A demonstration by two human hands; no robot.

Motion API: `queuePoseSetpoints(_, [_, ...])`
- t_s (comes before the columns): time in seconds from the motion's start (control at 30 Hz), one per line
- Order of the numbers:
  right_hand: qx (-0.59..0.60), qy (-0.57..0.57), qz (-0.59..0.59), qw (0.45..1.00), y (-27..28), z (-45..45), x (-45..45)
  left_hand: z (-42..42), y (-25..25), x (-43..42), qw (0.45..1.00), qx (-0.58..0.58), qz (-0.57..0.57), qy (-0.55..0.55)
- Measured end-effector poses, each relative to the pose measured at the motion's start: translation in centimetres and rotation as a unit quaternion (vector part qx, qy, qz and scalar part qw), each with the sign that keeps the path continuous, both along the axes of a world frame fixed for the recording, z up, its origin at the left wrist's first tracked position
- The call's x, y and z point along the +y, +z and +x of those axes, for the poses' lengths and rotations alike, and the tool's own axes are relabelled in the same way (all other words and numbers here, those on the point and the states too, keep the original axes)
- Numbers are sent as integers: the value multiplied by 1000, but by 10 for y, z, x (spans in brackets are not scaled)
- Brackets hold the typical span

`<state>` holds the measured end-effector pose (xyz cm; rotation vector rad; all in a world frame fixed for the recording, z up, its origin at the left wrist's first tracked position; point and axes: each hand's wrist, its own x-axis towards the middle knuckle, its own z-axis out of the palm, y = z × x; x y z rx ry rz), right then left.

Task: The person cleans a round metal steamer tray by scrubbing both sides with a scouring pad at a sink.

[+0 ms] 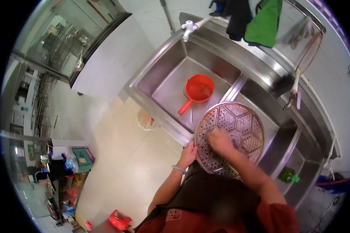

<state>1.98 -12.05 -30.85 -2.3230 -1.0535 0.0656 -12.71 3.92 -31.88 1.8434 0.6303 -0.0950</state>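
Note:
A round metal steamer tray (pixel 256 134), with many small holes and a pattern of ridged panels, rests tilted over the front edge of the sink. My left hand (pixel 188 154) grips its left rim, with a light band around the wrist. On the tray's upper surface, left of its centre, my right hand (pixel 221 142) is closed and pressed down. Whatever lies under those fingers is hidden, though a dark bit shows at their left side. An orange-red dipper (pixel 199 88) with water in it sits in the left basin, its handle pointing toward me.
The steel sink (pixel 159 110) has several basins; a green bottle (pixel 288 175) lies in the right one. A white tap (pixel 189 28) and a metal tap (pixel 291 100) stand behind. Cloths (pixel 265 23) hang above. On the floor are a plastic bag (pixel 147 119) and a red container (pixel 119 220).

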Motion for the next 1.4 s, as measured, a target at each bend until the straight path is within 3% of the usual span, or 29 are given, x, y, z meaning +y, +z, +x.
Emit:
queuePoseSetpoints(0.03, [-75,-1,29,997,31,30,0,0,-3,-2,1000,-10,3,1])
queuePoseSetpoints(0.13, [-91,-123,32,988,40,63,-5,0,-9,-10,998,-57,18,-4])
queuePoseSetpoints(0.2, [-61,-26,-82,994,26,55,4,2,-17,-7,999,-37,-9,3])
queuePoseSetpoints(0.27, [-119,55,-5,991,46,5,23,6,-19,-7,999,-16,-40,18])
queuePoseSetpoints(0.33, [-58,78,-4,995,49,-20,33,6,-15,-5,999,-5,-32,9])
queuePoseSetpoints(0.4, [-54,71,-10,996,45,6,24,6,-13,-4,996,-72,46,-36])
queuePoseSetpoints(0.47, [-5,-26,-111,993,46,33,4,9,5,-8,999,18,-43,4])
queuePoseSetpoints(0.53, [-30,-25,-113,993,42,49,-13,13,7,-10,999,-24,-39,-5])
queuePoseSetpoints(0.6, [-57,-21,-116,991,40,50,-11,19,32,-14,993,88,-81,3])
queuePoseSetpoints(0.67, [-38,54,-129,989,44,32,13,19,23,-11,997,60,-56,-8])
queuePoseSetpoints(0.73, [-110,98,-82,986,44,2,46,13,10,-11,998,40,-31,-26])
queuePoseSetpoints(0.8, [-77,54,-80,992,49,5,43,10,2,-8,999,-30,-44,-3])
queuePoseSetpoints(0.87, [21,11,-101,995,46,28,22,6,-10,-4,999,-25,-43,-12])
queuePoseSetpoints(1.0, [6,-63,-121,991,51,51,-11,7,-13,-8,999,-32,-25,-28])
queuePoseSetpoints(1.07, [-109,-35,-54,992,45,42,2,12,-4,-8,999,9,-40,-19])
queuePoseSetpoints(1.1, [-98,-9,-68,993,48,31,13,18,10,-8,999,6,-40,-19])
queuePoseSetpoints(1.13, [-152,44,-11,987,39,22,27,23,29,-10,997,57,-58,0])
queuePoseSetpoints(1.17, [-147,58,-29,987,43,11,41,23,37,-12,991,110,-76,19])
queuePoseSetpoints(1.2, [-139,74,-46,986,47,1,47,17,26,-13,990,116,-76,19])
queuePoseSetpoints(1.27, [-133,97,-21,986,49,-3,39,11,0,-11,1000,-18,-1,24])
queuePoseSetpoints(1.3, [-136,121,3,983,51,1,35,14,16,-16,999,0,34,31])
queuePoseSetpoints(1.33, [-142,121,3,982,54,0,27,15,7,-12,999,-6,34,32])
queuePoseSetpoints(1.4, [-116,228,-3,967,61,-20,-7,10,-10,-12,999,-20,25,21])
